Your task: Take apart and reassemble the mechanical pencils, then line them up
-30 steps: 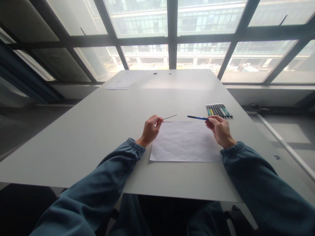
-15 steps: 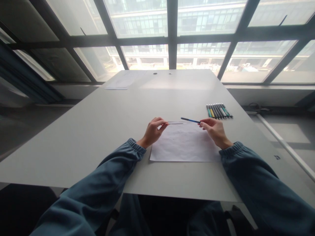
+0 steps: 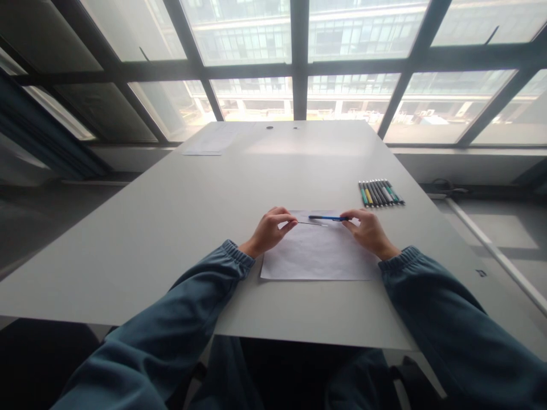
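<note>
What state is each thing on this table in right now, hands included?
Left hand: pinched shut on a thin refill, held low over the paper.
Right hand: shut on a blue pen barrel, pointing left toward the refill.
White sheet: flat under both hands.
Row of pens: lying side by side, untouched.
Far sheet: flat near the window.

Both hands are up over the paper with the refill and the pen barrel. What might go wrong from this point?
The left hand pinches a thin refill by one end only, so it may bend or miss the blue pen barrel held by the right hand. Both parts hover above the white sheet, so a slip could leave an ink mark on it. The right hand is not far from the row of pens, and a wide movement might scatter them.
</note>
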{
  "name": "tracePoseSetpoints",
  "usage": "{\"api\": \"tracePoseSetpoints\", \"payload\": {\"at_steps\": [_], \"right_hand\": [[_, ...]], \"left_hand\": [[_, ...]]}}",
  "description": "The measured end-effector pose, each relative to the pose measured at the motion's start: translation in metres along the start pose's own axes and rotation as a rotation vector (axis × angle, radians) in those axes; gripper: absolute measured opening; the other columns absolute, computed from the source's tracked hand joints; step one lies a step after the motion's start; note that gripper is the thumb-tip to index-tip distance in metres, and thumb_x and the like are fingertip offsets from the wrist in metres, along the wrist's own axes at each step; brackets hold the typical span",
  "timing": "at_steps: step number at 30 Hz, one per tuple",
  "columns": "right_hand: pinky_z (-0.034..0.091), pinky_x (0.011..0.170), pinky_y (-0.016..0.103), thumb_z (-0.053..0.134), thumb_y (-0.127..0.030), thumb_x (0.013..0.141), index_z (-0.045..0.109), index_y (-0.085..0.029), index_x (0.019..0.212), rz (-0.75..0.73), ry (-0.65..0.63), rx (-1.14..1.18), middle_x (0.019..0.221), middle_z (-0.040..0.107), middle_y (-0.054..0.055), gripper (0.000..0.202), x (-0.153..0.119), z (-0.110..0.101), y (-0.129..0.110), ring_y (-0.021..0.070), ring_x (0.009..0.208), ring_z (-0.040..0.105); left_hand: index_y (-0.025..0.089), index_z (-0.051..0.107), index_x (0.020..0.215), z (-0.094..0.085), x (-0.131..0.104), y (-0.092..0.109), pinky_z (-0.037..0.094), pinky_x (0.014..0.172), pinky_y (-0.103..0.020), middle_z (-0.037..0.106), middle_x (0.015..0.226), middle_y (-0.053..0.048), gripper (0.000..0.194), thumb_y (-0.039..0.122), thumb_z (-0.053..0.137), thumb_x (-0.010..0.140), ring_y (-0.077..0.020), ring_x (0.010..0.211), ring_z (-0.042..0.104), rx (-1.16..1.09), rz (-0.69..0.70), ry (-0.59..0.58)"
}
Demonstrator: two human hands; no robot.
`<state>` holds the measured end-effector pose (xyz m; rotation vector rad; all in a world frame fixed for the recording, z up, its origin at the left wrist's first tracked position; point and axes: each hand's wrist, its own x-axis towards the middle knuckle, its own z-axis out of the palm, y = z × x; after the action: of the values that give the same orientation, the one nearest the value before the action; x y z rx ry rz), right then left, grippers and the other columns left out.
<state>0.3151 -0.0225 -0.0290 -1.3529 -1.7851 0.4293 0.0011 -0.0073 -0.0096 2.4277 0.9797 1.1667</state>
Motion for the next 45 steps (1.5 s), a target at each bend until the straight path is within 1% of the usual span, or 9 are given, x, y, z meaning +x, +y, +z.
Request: {"api": "tracePoseSetpoints", "payload": {"at_steps": [3,7,14,18,22,27,33,40,45], "right_hand": [[0.05,0.091,0.045,0.069,-0.022,0.082,0.079,-0.023,0.096,-0.043,-0.005,-0.085,0.092,0.075,0.009,0.017,0.0,-0.001,-0.001,0.0272,0.09,0.066],[0.048,0.091,0.046,0.066,-0.018,0.083,0.078,-0.022,0.091,-0.108,-0.054,-0.189,0.094,0.075,0.009,0.016,0.002,-0.002,-0.001,0.0297,0.094,0.062],[0.046,0.092,0.044,0.065,-0.017,0.081,0.078,-0.022,0.092,-0.062,-0.072,-0.258,0.097,0.075,0.009,0.018,0.002,-0.002,0.0,0.0291,0.096,0.061],[0.046,0.092,0.045,0.066,-0.017,0.08,0.078,-0.022,0.096,-0.081,-0.033,-0.24,0.099,0.075,0.009,0.02,0.002,-0.005,-0.01,0.0295,0.097,0.061],[0.046,0.093,0.046,0.067,-0.026,0.088,0.078,-0.022,0.096,-0.182,0.019,-0.144,0.097,0.074,0.009,0.014,0.002,-0.004,-0.031,0.0283,0.094,0.062],[0.044,0.091,0.046,0.066,-0.033,0.093,0.077,-0.026,0.102,-0.252,-0.116,-0.087,0.102,0.075,0.008,0.016,-0.004,0.009,-0.049,0.0282,0.098,0.063],[0.04,0.087,0.043,0.064,-0.031,0.096,0.076,-0.025,0.094,-0.28,-0.183,-0.13,0.095,0.077,0.007,0.014,-0.007,0.018,-0.05,0.0259,0.094,0.063],[0.039,0.088,0.041,0.065,-0.023,0.094,0.076,-0.024,0.088,-0.27,-0.148,-0.139,0.09,0.075,0.005,0.012,-0.005,0.016,-0.049,0.0245,0.092,0.062],[0.041,0.088,0.041,0.066,-0.021,0.092,0.076,-0.023,0.085,-0.23,-0.124,-0.136,0.09,0.075,0.006,0.013,-0.004,0.011,-0.047,0.0242,0.09,0.061]], "left_hand": [[0.022,0.077,0.09,0.001,0.0,-0.001,0.052,0.08,-0.034,0.07,0.087,-0.005,0.017,0.033,0.066,0.095,-0.0189,0.084,0.064,-0.005,0.017,-0.011],[0.023,0.078,0.089,0.003,-0.001,-0.002,0.053,0.079,-0.034,0.07,0.086,-0.005,0.014,0.034,0.069,0.093,-0.0185,0.083,0.064,-0.014,0.027,-0.024],[0.023,0.078,0.089,0.002,0.0,-0.001,0.053,0.077,-0.034,0.07,0.085,-0.005,0.012,0.033,0.071,0.091,-0.0181,0.082,0.064,-0.025,0.038,-0.037],[0.023,0.079,0.089,0.002,0.001,0.0,0.053,0.077,-0.034,0.07,0.085,-0.005,0.014,0.034,0.071,0.092,-0.0179,0.081,0.064,-0.025,0.043,-0.031],[0.023,0.079,0.09,0.002,0.004,0.004,0.053,0.077,-0.034,0.07,0.085,-0.005,0.012,0.032,0.071,0.092,-0.018,0.082,0.064,-0.026,0.045,-0.006],[0.024,0.079,0.09,0.006,0.01,0.013,0.052,0.076,-0.033,0.069,0.083,-0.004,0.009,0.028,0.071,0.091,-0.0176,0.081,0.063,-0.026,0.077,0.012],[0.023,0.078,0.089,0.009,0.013,0.018,0.053,0.077,-0.034,0.07,0.085,-0.004,0.007,0.026,0.071,0.091,-0.0179,0.082,0.063,-0.021,0.089,0.013],[0.022,0.077,0.091,0.008,0.012,0.018,0.053,0.081,-0.034,0.071,0.087,-0.005,0.008,0.026,0.07,0.092,-0.0185,0.085,0.063,-0.001,0.062,0.0],[0.021,0.076,0.09,0.008,0.011,0.011,0.052,0.083,-0.034,0.07,0.087,-0.004,0.012,0.029,0.068,0.094,-0.0186,0.086,0.063,0.012,0.017,0.001]]}}
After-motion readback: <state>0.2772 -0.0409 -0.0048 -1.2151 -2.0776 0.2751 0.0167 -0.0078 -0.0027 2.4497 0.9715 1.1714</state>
